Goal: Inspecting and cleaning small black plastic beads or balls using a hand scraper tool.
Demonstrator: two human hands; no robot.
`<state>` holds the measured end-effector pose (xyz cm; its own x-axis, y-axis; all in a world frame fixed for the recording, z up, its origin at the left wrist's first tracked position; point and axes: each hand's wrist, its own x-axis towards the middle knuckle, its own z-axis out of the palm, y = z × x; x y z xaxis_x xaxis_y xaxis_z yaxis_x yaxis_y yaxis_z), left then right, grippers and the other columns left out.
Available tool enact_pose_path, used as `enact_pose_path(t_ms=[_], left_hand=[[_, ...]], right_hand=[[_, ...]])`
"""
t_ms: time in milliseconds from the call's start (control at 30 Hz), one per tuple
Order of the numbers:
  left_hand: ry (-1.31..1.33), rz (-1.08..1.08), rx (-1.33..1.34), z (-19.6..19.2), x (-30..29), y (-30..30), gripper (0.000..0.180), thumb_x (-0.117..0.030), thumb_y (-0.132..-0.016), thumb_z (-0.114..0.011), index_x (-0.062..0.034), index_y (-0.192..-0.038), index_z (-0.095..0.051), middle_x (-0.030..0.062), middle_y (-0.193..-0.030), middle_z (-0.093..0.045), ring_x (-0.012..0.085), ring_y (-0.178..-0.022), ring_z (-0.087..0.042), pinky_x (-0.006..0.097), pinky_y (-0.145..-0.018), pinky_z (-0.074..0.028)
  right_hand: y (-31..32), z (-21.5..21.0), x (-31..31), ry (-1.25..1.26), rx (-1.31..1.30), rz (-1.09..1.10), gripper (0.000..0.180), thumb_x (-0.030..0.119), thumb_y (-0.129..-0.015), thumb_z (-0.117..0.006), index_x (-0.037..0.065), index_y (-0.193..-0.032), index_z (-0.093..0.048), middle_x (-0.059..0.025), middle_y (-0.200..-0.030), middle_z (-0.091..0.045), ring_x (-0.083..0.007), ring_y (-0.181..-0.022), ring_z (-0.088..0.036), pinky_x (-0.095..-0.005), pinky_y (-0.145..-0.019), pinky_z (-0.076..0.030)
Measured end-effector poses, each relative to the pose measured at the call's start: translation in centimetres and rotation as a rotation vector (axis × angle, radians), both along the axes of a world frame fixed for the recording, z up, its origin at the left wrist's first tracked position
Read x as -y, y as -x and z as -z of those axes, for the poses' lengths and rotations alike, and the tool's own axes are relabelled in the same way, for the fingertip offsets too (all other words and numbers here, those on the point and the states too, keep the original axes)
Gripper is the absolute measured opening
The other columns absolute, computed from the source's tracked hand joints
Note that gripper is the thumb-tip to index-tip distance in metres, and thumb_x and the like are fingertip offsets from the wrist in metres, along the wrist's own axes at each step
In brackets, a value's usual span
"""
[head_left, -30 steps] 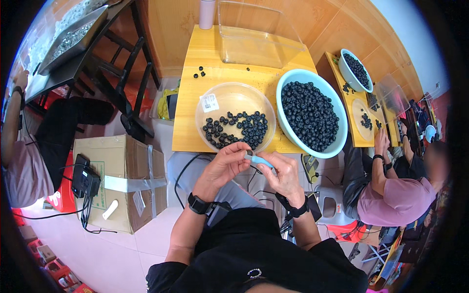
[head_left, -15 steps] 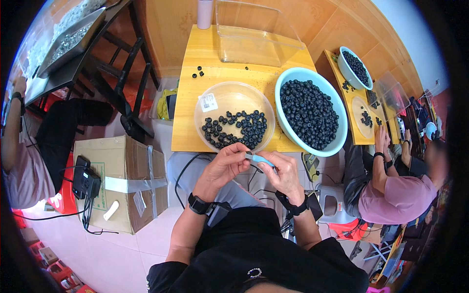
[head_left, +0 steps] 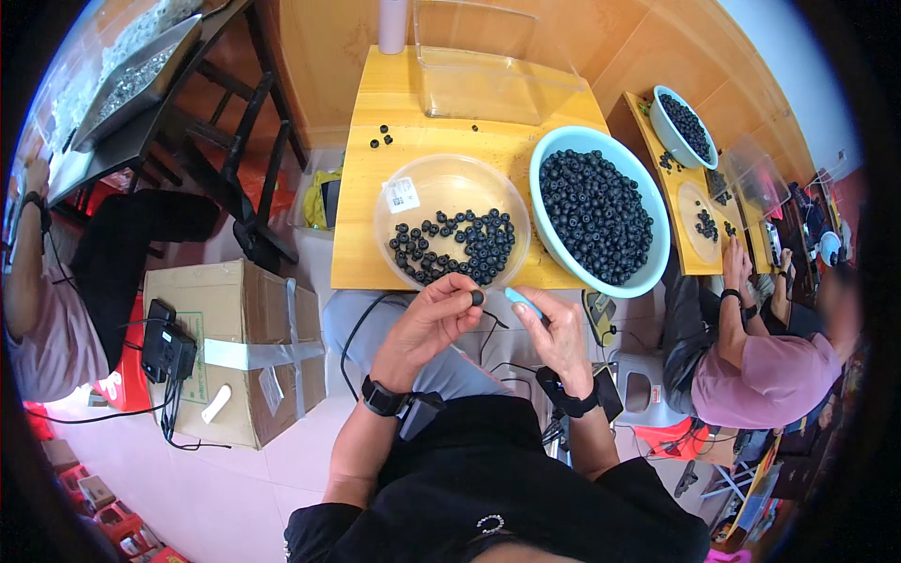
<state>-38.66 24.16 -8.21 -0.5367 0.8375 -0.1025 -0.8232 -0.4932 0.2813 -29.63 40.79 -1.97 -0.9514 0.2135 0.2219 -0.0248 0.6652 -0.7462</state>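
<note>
Between the thumb and fingertips of my left hand [head_left: 441,310] is a small round black rubber-like piece [head_left: 477,297]. My right hand [head_left: 557,330] grips a light-blue-handled tool [head_left: 526,301] a little to the right of it, and the two are apart. Both hands are just in front of the table's near edge. Beyond them, a shallow clear round tray [head_left: 387,210] holds many loose black pieces, several showing a hole in the middle. To its right stands a pale blue bowl [head_left: 554,141] heaped with the same pieces.
A clear rectangular bin [head_left: 479,94] and a pink bottle [head_left: 392,26] stand at the back of the yellow table [head_left: 361,216]. Loose black pieces lie at its far left. A taped cardboard box [head_left: 216,328] is on the left. Other people sit on both sides.
My right hand has drawn the light-blue-handled tool away to the right, off the black piece. My left hand stays nearly in place, with the piece showing more clearly in its fingers.
</note>
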Motion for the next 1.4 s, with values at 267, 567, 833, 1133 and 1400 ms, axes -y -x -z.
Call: enact_pose_path(t_ms=[267,567,833,1133,1400], left_hand=[[0.03,0.02,0.023,0.6,0.0,0.0,0.014,-0.003,-0.083,-0.06,-0.0038,-0.096,-0.057,0.0048,-0.089,-0.062,0.0117,-0.075,-0.063,0.023,-0.069,-0.054],[0.024,0.018,0.004,1.0,0.1,-0.1,0.015,-0.005,-0.084,-0.06,-0.0041,-0.098,-0.054,0.0095,-0.093,-0.062,0.0111,-0.074,-0.062,0.021,-0.066,-0.053],[0.034,0.022,0.017,1.2,0.1,-0.1,0.014,-0.004,-0.084,-0.059,-0.0035,-0.097,-0.055,0.0103,-0.094,-0.062,0.0114,-0.072,-0.062,0.022,-0.067,-0.053],[-0.01,0.088,-0.084,-0.8,0.5,-0.4,0.011,-0.004,-0.082,-0.062,-0.0036,-0.092,-0.057,0.0073,-0.086,-0.06,0.0122,-0.072,-0.061,0.021,-0.064,-0.051],[0.095,0.071,-0.114,-1.0,0.6,-0.4,0.014,-0.005,-0.08,-0.064,-0.0046,-0.091,-0.055,0.0075,-0.082,-0.056,0.0109,-0.07,-0.057,0.021,-0.062,-0.047]], right_hand=[[-0.3,0.5,0.7,-0.061,-0.003,-0.123,0.019,0.016,-0.08,-0.063,0.003,-0.093,-0.065,-0.0116,-0.07,-0.063,-0.0212,-0.051,-0.059,-0.0308,-0.047,-0.045],[-0.3,0.6,0.7,-0.085,-0.035,-0.123,0.02,0.018,-0.08,-0.063,0.003,-0.093,-0.065,-0.0095,-0.064,-0.06,-0.019,-0.047,-0.055,-0.0304,-0.044,-0.042],[-0.2,0.8,0.8,-0.071,-0.035,-0.11,0.02,0.019,-0.08,-0.063,0.004,-0.094,-0.065,-0.0095,-0.065,-0.06,-0.0198,-0.047,-0.055,-0.0306,-0.045,-0.042],[0.8,3.8,-0.6,-0.14,-0.053,0.064,0.02,0.018,-0.083,-0.06,0.003,-0.093,-0.065,-0.016,-0.075,-0.064,-0.0277,-0.061,-0.063,-0.0342,-0.052,-0.047],[-0.1,0.6,-1.2,0.211,0.15,0.138,0.023,0.015,-0.083,-0.06,-0.002,-0.099,-0.063,-0.0082,-0.071,-0.062,-0.0091,-0.062,-0.052,-0.0247,-0.057,-0.044]])
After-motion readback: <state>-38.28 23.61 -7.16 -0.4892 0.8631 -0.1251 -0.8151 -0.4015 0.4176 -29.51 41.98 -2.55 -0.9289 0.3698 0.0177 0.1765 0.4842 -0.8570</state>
